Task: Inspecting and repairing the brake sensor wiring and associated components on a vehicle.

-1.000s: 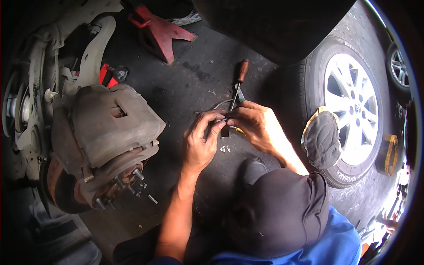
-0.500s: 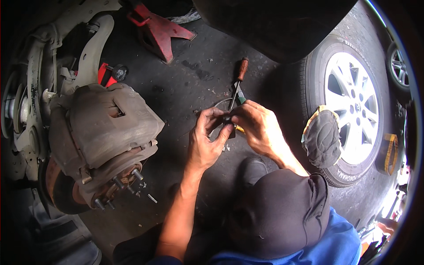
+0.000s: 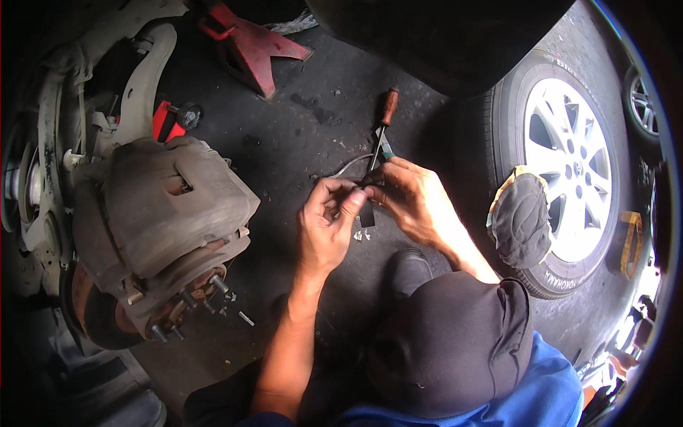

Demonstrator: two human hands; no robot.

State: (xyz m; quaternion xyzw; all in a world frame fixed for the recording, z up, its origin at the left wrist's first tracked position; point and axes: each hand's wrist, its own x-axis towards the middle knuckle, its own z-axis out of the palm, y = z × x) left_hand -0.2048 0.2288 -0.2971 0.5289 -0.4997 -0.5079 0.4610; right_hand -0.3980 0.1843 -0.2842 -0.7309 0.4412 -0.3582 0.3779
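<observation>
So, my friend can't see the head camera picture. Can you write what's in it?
A person's left hand and right hand pinch a small dark piece above a dark floor. A dusty brake caliper is at left, a silver alloy wheel at right. Beyond the hands are a brown-handled screwdriver and a red jack stand.

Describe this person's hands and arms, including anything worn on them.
The left hand and right hand are both ungloved, and neither wrist shows a watch or bracelet. The left forearm and right forearm are uncovered. A bit of blue sleeve shows on the left arm at the picture's lower edge; where the right sleeve ends is hidden.
</observation>
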